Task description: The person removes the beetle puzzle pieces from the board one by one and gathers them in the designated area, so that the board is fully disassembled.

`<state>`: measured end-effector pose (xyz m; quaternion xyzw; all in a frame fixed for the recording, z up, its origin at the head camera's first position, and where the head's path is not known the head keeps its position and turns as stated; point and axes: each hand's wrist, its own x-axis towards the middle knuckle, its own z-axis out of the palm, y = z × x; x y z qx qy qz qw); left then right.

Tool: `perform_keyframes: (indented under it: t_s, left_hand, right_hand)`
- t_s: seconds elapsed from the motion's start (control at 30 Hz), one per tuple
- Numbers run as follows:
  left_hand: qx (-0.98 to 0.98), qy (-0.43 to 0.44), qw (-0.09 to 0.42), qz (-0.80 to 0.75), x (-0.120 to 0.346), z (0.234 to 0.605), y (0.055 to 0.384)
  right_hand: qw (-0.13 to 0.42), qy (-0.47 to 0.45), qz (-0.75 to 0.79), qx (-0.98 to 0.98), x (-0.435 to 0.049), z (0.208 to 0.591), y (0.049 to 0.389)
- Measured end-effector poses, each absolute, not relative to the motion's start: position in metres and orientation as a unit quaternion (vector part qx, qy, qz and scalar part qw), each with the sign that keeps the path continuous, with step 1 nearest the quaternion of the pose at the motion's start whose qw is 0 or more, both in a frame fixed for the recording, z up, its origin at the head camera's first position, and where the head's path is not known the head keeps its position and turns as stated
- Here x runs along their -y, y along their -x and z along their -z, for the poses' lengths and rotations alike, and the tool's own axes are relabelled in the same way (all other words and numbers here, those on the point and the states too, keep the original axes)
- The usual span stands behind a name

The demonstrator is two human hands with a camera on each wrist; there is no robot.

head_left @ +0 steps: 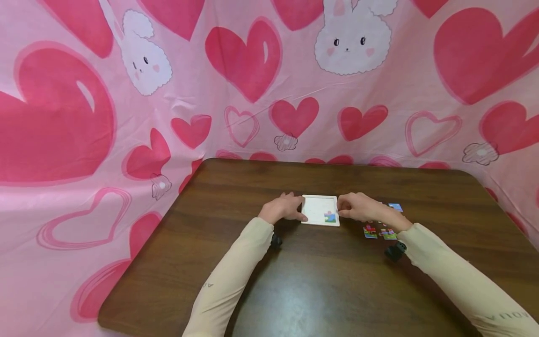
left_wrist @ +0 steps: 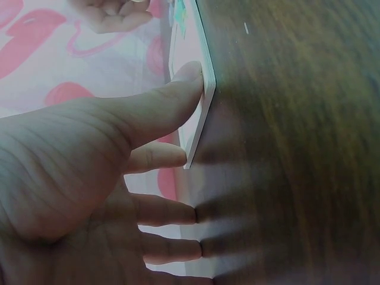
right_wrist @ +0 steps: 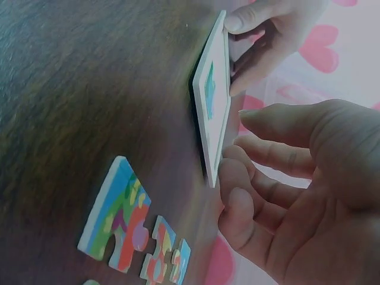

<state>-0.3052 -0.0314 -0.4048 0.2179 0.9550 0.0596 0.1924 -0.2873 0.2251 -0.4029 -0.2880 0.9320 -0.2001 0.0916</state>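
Note:
A white square puzzle tray lies on the table, with a joined, colourful jigsaw section in its near right corner. My left hand is at the tray's left side. Its thumb rests on the rim and its other fingers are extended, fingertips down by the table. My right hand hovers at the tray's right edge with loosely bent fingers and no piece visible in it. The right wrist view shows its fingers beside the tray's corner; contact with the rim I cannot tell.
Several loose jigsaw pieces lie on the brown wooden table right of the tray, partly hidden under my right wrist. One blue piece is at the far side of this group. A pink heart-patterned cloth hangs behind the table.

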Motion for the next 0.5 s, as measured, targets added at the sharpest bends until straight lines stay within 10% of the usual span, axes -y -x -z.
perform_keyframes:
  t_s: [0.5]
  left_hand:
    - [-0.953, -0.230, 0.191, -0.049, 0.031, 0.406, 0.307]
  right_hand:
    - [0.113, 0.291, 0.198, -0.929, -0.213, 0.412, 0.288]
